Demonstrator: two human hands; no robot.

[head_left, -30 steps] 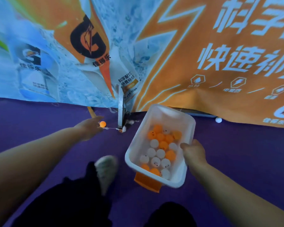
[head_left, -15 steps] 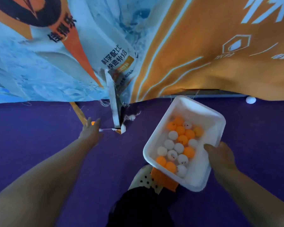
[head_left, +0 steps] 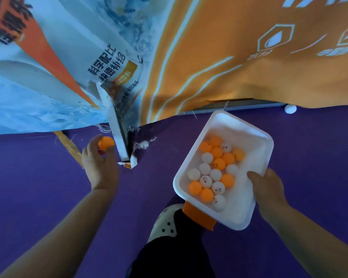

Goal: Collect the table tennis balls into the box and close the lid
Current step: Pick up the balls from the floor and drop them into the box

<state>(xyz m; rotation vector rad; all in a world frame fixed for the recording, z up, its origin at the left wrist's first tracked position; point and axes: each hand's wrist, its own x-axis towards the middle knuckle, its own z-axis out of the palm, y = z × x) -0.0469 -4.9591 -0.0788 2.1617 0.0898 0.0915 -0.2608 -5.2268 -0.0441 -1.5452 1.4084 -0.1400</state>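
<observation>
Nearest the camera, a black trouser leg and a pale shoe with small dark holes are seen at the bottom middle, standing on the purple floor. Just above the shoe, an orange flat piece juts out from under the near corner of the box; whether it is the lid cannot be told.

The white box is held open-topped above the floor and is gripped on its right long side by the right hand. The thumb is laid over the rim onto the inner wall, while the other fingers are hidden beneath. A cluster of orange and white balls is gathered along the left side of the box, well apart from the thumb, and the right part of the box's bottom is left bare.

To the left, at about the same depth, the left hand is stretched forward low over the floor. Its fingers are curled round a single orange ball, which is pinched at the fingertips, at the far end of the hand. This ball is held just beside a white post and is well apart from the box.

Behind the hand, a torn orange strip lies on the floor. Farther back, a blue and orange printed banner hangs down to the floor. At its lower edge, far right, one white ball lies on the floor, beyond the box and apart from both hands.
</observation>
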